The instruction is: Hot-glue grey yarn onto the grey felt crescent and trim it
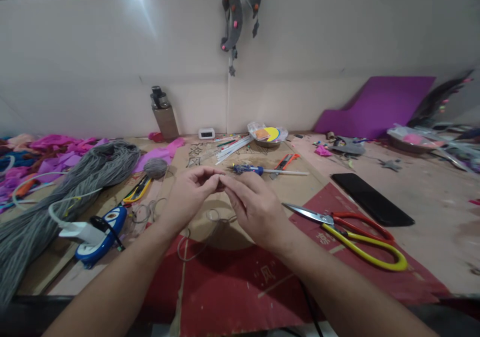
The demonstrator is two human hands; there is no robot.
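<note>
My left hand [191,192] and my right hand [258,207] meet over the middle of the table. Both are closed, thumbs and fingertips pinched together at one spot. Whatever lies between them is too small and hidden to make out. A loose loop of thin grey yarn [204,247] hangs or lies just below, one end running to the edge of my right hand. Right behind the fingers is a blue glue gun [247,169] with a white glue stick in it. Under my hands lies a red and brown cardboard sheet [232,292].
Scissors [337,222] with red and yellow handles and a black phone [371,198] lie to the right. On the left are a blue power strip [108,232], a grey yarn skein [93,177], a yarn ball [155,167] and a yellow cutter [138,189]. An orange cutter [287,162] lies behind.
</note>
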